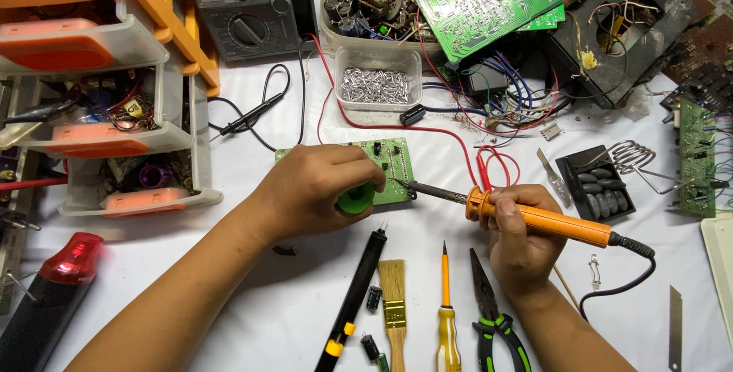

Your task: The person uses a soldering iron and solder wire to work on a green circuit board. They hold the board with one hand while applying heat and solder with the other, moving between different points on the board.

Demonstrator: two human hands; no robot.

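Right hand (pixel 519 238) closed around orange soldering iron (pixel 534 215), centre-right of frame, tip touching the right edge of the small green circuit board (pixel 395 164) at frame centre. Left hand (pixel 317 189) curled on a green round-ended tool (pixel 356 200), resting over the board's lower left. Below, a row: black probe pen (pixel 355 296), brush (pixel 393 303), orange screwdriver (pixel 446 311), green-handled pliers (pixel 492 315)

Hidden from me — green circuit board (pixel 391 160) partly under my left hand (pixel 317 189); pliers (pixel 492 318) handles cut off below.
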